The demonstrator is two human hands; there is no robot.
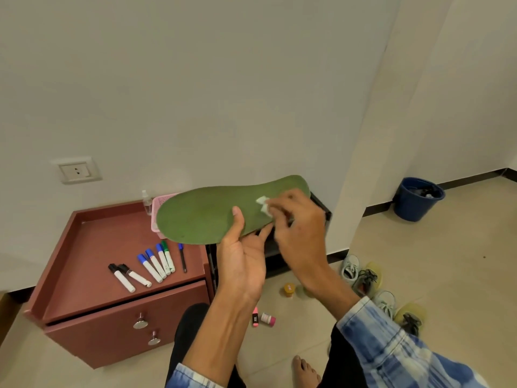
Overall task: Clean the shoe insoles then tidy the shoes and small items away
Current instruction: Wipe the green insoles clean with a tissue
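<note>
Wiping the green insole [201, 217] with a white tissue [264, 204].
The left hand [242, 264] grips the insole in the air above the red table [92, 239], thumb on top and fingers underneath. The right hand [299, 236] pinches the tissue against its upper face, towards the right end. The wipe probably goes best with a firm left grip so the insole does not flex, and long strokes down its length. The shoes [363, 278] and small bottles [289, 289] wait on the floor.
</note>
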